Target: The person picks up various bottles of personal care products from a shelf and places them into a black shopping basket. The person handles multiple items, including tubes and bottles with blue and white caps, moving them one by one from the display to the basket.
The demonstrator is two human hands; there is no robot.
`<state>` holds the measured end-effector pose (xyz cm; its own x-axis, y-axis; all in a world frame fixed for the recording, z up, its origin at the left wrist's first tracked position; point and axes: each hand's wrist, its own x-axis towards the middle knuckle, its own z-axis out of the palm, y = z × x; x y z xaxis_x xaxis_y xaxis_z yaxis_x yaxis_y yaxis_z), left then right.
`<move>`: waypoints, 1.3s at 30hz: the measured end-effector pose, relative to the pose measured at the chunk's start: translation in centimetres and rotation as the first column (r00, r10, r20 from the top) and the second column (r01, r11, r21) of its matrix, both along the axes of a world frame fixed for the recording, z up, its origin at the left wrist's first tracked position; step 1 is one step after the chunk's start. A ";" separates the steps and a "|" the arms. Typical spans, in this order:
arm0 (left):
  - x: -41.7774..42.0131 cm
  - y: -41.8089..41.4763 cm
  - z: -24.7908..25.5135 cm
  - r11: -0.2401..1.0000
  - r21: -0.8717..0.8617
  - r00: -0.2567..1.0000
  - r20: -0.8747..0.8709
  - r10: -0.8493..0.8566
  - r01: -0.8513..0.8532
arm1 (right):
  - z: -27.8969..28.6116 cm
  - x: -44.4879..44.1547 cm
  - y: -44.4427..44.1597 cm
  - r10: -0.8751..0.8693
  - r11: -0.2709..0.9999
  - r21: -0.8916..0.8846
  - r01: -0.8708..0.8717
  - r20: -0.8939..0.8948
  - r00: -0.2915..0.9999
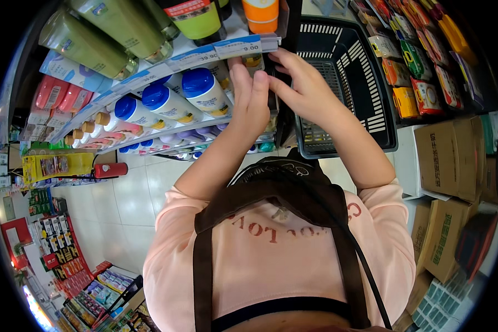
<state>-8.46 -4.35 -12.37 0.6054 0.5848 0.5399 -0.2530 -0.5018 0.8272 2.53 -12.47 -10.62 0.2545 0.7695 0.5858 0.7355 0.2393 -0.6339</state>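
My left hand [252, 93] reaches in under a shelf's price rail [232, 47], fingers pointing away and thumb raised. It is beside white shampoo-type bottles with blue caps [207, 89]. My right hand [301, 87] is at the shelf's right end, fingers spread and bent inward, the fingertips close under the rail's end. Between the hands a partly hidden container [254, 61] with a yellowish label shows below the rail. Whether my left fingers grip it cannot be seen. Nothing shows in my right hand.
A black plastic shopping basket [344, 83] stands beyond my right forearm. Green bottles [91, 45] and an orange bottle [261, 16] occupy the upper shelf. Snack packets [415, 62] and cardboard boxes [448, 157] line the right. Left is tiled floor [128, 199].
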 end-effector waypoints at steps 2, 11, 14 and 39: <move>1.0 0.5 -0.4 0.975 -0.223 0.999 0.044 0.005 0.005 | 0.1 -0.6 1.1 0.028 0.998 -0.055 -0.034 -0.118 0.993; 4.1 3.3 -3.6 0.650 -0.744 0.959 0.271 0.085 0.153 | -0.8 -1.8 6.0 -0.096 0.995 -0.049 0.085 -0.292 0.952; 4.7 3.6 -3.7 0.508 -0.840 0.961 0.266 0.079 0.190 | -1.5 -1.1 7.1 -0.072 0.997 -0.017 0.070 -0.321 0.944; 1.9 -1.1 -4.6 0.977 -0.022 0.976 0.030 0.214 -0.214 | -1.6 -3.4 1.3 -0.092 0.995 0.000 0.099 -0.362 0.928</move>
<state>-6.59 -5.44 -16.99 0.4480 0.7089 0.5447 -0.1677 -0.5318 0.8301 -0.87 -11.18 -12.22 0.5231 0.7213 0.4541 0.4779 0.1930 -0.8570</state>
